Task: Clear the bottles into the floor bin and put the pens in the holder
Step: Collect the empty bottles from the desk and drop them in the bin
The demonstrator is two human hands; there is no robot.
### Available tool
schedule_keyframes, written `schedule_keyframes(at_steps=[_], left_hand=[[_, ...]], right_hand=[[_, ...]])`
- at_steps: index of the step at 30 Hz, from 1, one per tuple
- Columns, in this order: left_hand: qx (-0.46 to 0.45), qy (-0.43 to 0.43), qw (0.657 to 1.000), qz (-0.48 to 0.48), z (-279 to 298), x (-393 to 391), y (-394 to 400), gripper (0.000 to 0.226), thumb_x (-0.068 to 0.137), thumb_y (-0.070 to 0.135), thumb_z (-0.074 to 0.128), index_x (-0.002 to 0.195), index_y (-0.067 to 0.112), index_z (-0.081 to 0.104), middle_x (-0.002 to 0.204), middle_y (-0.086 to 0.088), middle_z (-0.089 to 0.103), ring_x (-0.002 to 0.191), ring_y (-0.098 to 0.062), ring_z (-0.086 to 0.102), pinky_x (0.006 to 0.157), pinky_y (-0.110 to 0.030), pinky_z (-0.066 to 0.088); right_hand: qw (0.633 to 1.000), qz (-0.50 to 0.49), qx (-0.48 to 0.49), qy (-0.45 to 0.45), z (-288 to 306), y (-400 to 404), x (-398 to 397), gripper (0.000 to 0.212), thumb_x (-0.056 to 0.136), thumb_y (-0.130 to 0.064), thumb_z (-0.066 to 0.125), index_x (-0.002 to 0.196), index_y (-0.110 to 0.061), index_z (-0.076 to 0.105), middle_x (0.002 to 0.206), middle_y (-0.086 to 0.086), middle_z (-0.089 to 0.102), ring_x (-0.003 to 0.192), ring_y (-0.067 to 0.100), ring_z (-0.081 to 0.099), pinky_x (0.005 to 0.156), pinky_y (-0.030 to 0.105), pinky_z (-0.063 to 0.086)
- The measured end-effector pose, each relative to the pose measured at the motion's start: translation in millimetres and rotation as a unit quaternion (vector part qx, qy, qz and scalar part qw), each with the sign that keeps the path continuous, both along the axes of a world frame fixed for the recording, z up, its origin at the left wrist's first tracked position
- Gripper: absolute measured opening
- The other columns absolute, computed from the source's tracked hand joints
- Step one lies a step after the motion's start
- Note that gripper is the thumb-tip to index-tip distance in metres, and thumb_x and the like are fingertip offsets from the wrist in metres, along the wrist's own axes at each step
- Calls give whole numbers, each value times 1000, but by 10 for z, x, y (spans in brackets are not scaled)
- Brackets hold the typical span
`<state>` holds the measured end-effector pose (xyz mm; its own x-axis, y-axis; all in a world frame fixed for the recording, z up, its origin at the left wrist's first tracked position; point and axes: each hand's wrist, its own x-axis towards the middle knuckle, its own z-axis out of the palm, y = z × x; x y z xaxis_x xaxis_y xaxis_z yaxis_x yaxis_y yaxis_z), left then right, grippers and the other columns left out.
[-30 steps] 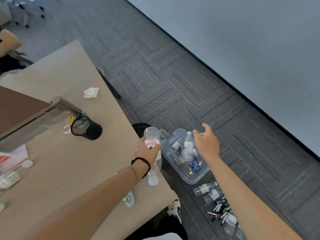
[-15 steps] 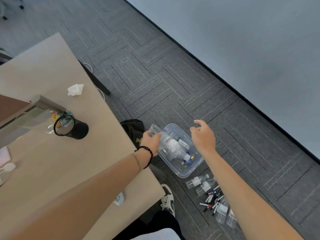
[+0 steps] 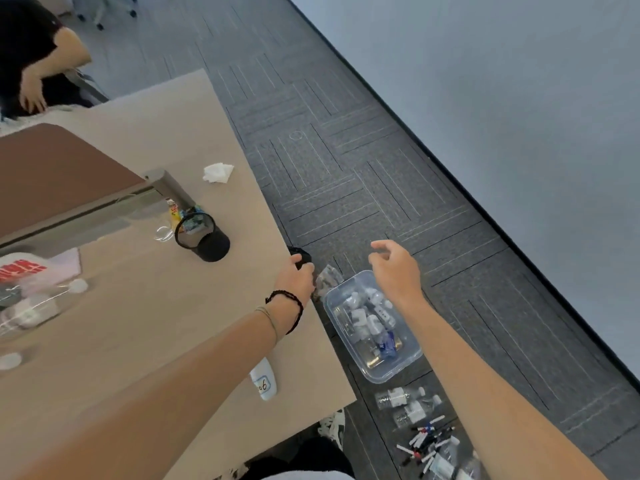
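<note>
Left hand at table edge, grip unclear. Right hand loosely curled, empty, above bin of bottles.

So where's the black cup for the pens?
The black pen holder stands on the tan table, near its floor-side edge, left of the left hand and below the crumpled white tissue.

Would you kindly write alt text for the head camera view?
A person's two bare arms reach over a beige table edge: the empty left hand by the edge, the loosely curled right hand above a clear plastic floor bin holding bottles. More clear bottles and scattered pens lie on grey carpet; a black mesh pen holder stands on the table.
</note>
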<state>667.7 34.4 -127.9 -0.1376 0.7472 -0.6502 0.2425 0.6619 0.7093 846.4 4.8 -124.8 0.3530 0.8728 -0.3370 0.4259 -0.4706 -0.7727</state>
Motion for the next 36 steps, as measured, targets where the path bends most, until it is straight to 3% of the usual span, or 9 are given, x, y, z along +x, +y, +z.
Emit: schedule_keyframes(at_steps=[2,6,11,16,20,25,29,33,36], left_hand=[[10,0,1000,30,71,-249,16,42,99,13,44,142,13,40,101,-10,56,82,-23,54,67,-30,44],[13,-21,995,97,186,-848,15,41,96,16,45,137,18,45,83,-6,55,69,-19,53,59,-27,40],[29,-27,989,145,281,-1725,-139,38,90,20,49,128,22,53,123,-15,62,104,-31,61,79,-33,44],[57,-28,981,182,340,-2675,-380,31,87,19,51,117,23,58,105,-10,63,86,-24,58,74,-32,44],[75,-45,971,221,388,-3496,-594,30,85,16,52,111,26,60,86,-2,60,77,-24,58,65,-27,41],[83,-52,960,262,303,-4536,-916,26,86,13,53,108,24,60,80,-4,58,65,-21,53,54,-24,37],[85,-53,952,288,263,-5284,-1130,24,88,11,50,107,21,60,79,-4,55,64,-19,50,57,-25,39],[90,-52,939,328,168,-5810,-1310,18,86,13,53,94,25,63,82,-6,54,65,-20,50,57,-25,36],[85,-61,924,367,87,-6067,-1427,25,89,7,49,104,22,63,82,-4,55,67,-19,50,56,-25,35]], right_hand=[[1000,22,9,1,92,78,-239,35,101,-21,55,134,-21,63,113,-4,68,87,9,59,80,32,47],[997,71,25,2,298,215,-786,34,100,-21,55,134,-21,63,108,-4,69,90,13,62,83,34,48],[991,128,47,-3,519,294,-1572,31,100,-22,56,130,-22,65,109,-3,71,85,6,61,70,29,46],[984,173,43,-19,692,246,-2458,34,96,-18,53,128,-21,67,90,-5,69,87,17,64,83,39,51],[975,214,59,-28,761,181,-3247,32,98,-20,54,128,-22,67,78,-7,67,73,14,59,75,39,49],[965,253,52,-42,821,78,-4285,31,94,-17,58,123,-20,69,98,2,74,93,21,66,88,40,53],[952,296,66,-42,866,32,-5038,27,94,-15,59,117,-22,70,84,0,72,83,17,65,82,40,52],[941,329,70,-49,893,-17,-5622,26,92,-13,58,113,-24,71,82,-5,69,81,15,64,75,32,46],[928,360,64,-69,823,-5,-5994,29,90,-17,60,115,-26,72,89,-7,72,89,19,68,75,29,46]])
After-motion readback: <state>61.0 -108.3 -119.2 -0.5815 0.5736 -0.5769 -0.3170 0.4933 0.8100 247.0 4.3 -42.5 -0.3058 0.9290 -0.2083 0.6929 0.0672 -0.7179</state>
